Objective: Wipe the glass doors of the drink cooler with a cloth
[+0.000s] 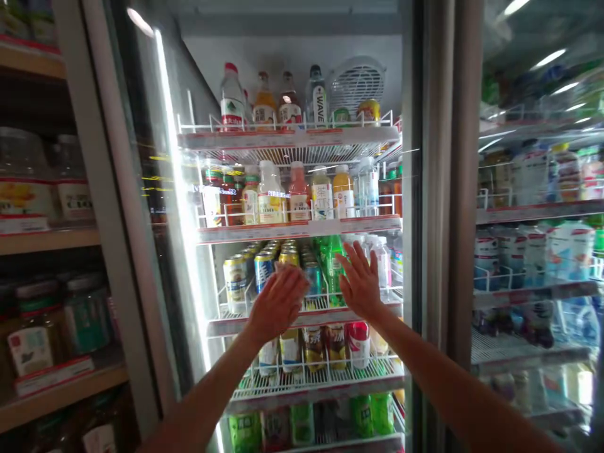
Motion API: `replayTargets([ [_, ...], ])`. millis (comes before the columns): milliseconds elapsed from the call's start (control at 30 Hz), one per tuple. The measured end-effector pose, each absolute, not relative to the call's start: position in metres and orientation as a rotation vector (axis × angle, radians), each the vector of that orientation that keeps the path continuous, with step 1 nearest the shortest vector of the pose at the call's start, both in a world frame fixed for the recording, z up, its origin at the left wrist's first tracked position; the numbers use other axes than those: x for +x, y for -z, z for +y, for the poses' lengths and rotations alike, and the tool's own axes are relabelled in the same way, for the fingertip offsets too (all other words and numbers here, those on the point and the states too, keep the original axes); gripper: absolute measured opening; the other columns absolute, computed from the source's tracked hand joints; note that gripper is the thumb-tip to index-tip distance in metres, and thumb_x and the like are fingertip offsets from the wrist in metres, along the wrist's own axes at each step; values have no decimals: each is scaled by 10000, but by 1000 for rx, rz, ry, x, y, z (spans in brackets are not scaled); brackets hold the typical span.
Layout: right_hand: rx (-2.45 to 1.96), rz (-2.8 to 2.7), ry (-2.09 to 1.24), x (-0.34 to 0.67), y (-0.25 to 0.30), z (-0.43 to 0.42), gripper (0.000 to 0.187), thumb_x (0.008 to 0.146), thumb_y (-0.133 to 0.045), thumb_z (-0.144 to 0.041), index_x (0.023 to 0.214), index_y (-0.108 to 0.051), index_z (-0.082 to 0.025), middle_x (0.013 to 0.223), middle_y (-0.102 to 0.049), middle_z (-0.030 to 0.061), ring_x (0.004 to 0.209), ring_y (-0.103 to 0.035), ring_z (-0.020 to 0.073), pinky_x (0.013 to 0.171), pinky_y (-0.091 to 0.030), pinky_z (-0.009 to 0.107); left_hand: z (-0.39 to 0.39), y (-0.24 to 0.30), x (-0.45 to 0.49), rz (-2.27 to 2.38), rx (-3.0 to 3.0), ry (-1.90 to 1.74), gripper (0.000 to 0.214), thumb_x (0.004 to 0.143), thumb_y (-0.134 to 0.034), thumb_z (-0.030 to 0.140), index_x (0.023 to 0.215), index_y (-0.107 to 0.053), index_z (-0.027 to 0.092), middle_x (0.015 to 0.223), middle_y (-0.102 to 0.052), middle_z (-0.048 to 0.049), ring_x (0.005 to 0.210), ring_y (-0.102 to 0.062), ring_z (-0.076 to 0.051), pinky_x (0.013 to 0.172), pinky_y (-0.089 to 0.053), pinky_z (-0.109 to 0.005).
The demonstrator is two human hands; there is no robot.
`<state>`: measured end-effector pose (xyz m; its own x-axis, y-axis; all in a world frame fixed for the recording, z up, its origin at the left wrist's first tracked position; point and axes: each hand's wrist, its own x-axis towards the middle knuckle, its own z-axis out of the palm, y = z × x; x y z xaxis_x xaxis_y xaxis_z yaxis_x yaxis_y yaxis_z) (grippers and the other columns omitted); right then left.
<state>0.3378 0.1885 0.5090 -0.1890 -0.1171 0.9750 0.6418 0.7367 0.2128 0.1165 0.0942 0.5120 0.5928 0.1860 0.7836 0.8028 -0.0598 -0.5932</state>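
My left hand (279, 303) is raised in front of the can shelf, its fingers stretched out close together and slightly blurred. Nothing shows in it. Behind it stand rows of drink cans, among them a blue can (263, 270) and a pale gold can (234, 279). To the right, my right hand (361, 282) is up with its fingers spread, also holding nothing. It is nearest to a green bottle (333, 267) and partly covers the bottles beside it. Whether either hand touches anything cannot be made out.
Wire-fronted fridge shelves (302, 228) hold bottles above my hands and more cans (314, 349) below. A metal door frame (448, 189) stands at the right, with another stocked cooler (538, 207) beyond. Shelves of jars (42, 327) fill the left side.
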Motion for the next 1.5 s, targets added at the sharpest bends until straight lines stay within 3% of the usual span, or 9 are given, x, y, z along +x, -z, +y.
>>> replayTargets([
  [133,-406,-1612,726,338,-507,189,524,884,-402,-172,1395,-333,-265,1497,-325,28,1408,-221,203,1162,-114,483,86,-518,95,-992,-1252,981,643,854,-462,239,1441,-221,138,1508,-230,-149,1405,-168,-286,1123,-241,-485],
  [300,-406,-1603,740,338,-507,190,486,876,-412,-172,1353,-399,-263,1497,-325,16,1403,-237,202,1164,-118,475,84,-495,91,-823,-1609,575,579,868,-440,285,1420,-286,209,1444,-391,-79,1379,-267,-229,1112,-288,-396],
  [467,-390,-1590,754,338,-505,192,482,864,-421,-161,1336,-416,-257,1494,-332,19,1396,-254,204,1160,-137,474,76,-497,65,-1036,-1264,1017,621,855,-462,260,1426,-259,129,1488,-273,-166,1394,-206,-302,1115,-250,-501],
  [633,-385,-1592,757,338,-505,192,484,865,-429,-153,1338,-408,-248,1486,-348,31,1398,-249,207,1155,-143,479,69,-484,54,-875,-1591,651,605,854,-482,280,1420,-284,203,1447,-380,-98,1383,-255,-253,1100,-309,-421],
  [833,-390,-1585,766,338,-505,192,476,864,-430,-157,1330,-419,-250,1484,-350,30,1392,-265,218,1146,-167,495,55,-477,27,-1119,-1166,1094,639,853,-456,226,1439,-221,127,1512,-207,-167,1404,-175,-297,1136,-194,-508],
  [1000,-411,-1580,758,337,-505,191,464,862,-432,-154,1313,-436,-261,1472,-373,18,1389,-273,203,1151,-158,480,46,-456,21,-997,-1551,656,609,842,-489,265,1415,-289,220,1453,-365,-111,1371,-283,-260,1092,-317,-436],
  [1167,-401,-1564,765,336,-505,190,466,860,-433,-150,1314,-434,-257,1465,-385,27,1391,-270,198,1152,-150,471,44,-460,16,-1202,-1162,1019,638,859,-436,244,1435,-202,99,1493,-217,-222,1395,-184,-333,1084,-271,-562],
  [1333,-423,-1580,757,336,-504,191,468,859,-436,-151,1315,-439,-255,1462,-389,36,1388,-277,211,1150,-152,482,62,-478,47,-1006,-1489,729,673,842,-496,278,1441,-218,146,1453,-349,-162,1395,-208,-281,1092,-318,-454],
  [1500,-414,-1589,754,337,-504,192,484,858,-435,-154,1329,-431,-264,1475,-367,30,1390,-272,212,1151,-150,483,80,-514,73,-1057,-1206,1078,656,848,-465,264,1436,-220,111,1500,-235,-181,1405,-164,-299,1125,-230,-501],
])
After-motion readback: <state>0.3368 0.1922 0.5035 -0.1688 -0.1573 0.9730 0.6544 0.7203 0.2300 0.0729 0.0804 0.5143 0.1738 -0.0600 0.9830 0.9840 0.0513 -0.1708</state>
